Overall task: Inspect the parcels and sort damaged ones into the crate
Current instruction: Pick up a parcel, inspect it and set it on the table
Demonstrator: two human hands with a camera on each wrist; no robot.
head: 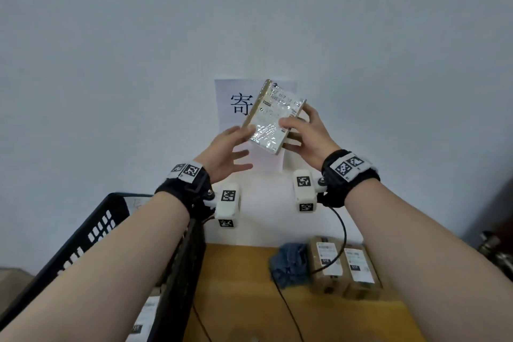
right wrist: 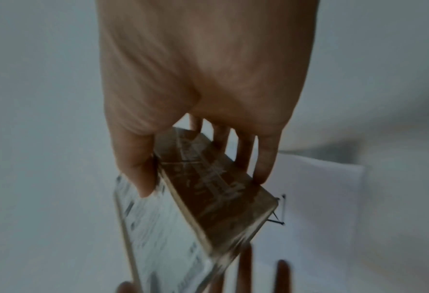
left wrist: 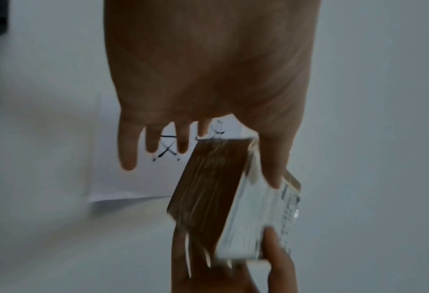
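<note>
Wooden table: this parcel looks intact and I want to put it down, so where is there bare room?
Bare wood lies between the black slatted plastic crate and the crumpled blue cloth on the yellow wooden table, crossed only by thin black cables. The right side is crowded: two brown labelled cardboard parcels sit beside the cloth.

Right hand (right wrist: 203, 83) grips a taped brown parcel (right wrist: 216, 190), thumb on its labelled face, fingers (right wrist: 266, 158) behind. White paper sheet (right wrist: 321, 198) on wall beyond.

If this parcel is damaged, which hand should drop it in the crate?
Right hand: it grips the parcel, thumb on the label. Left hand is open, only touching its edge, though nearer the crate.
</note>
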